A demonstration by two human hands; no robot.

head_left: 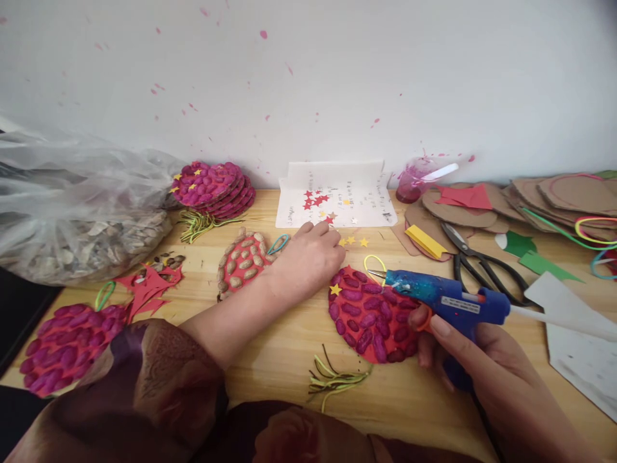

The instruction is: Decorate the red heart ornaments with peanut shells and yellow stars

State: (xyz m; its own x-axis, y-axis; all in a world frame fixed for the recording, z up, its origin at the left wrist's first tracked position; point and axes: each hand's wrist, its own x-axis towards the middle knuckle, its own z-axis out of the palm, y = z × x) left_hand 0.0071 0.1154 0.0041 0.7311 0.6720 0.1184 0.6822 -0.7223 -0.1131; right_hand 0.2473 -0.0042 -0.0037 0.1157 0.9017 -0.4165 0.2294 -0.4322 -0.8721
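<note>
My right hand (501, 373) grips a blue hot glue gun (434, 292), a finger at its orange trigger. The gun's metal tip points left, over a round red disc (371, 315) covered with magenta-painted peanut shells. That disc carries one yellow star (335, 289), a yellow loop at its top and a yarn tassel (337, 379) below. My left hand (315, 251) reaches forward with bent, closed fingers at small paper stars by the edge of a written sheet (284, 206); whatever is under the fingertips is hidden. Loose yellow stars (351, 242) lie right beside it.
Behind my left forearm lies a disc with unpainted peanuts (243, 260). Finished-looking magenta discs (212, 186) are stacked at the back. Also around: a plastic bag of shells (96, 244), red scraps (149, 292), black-handled scissors (482, 263), a paint cup (412, 183) and cardboard discs (569, 199).
</note>
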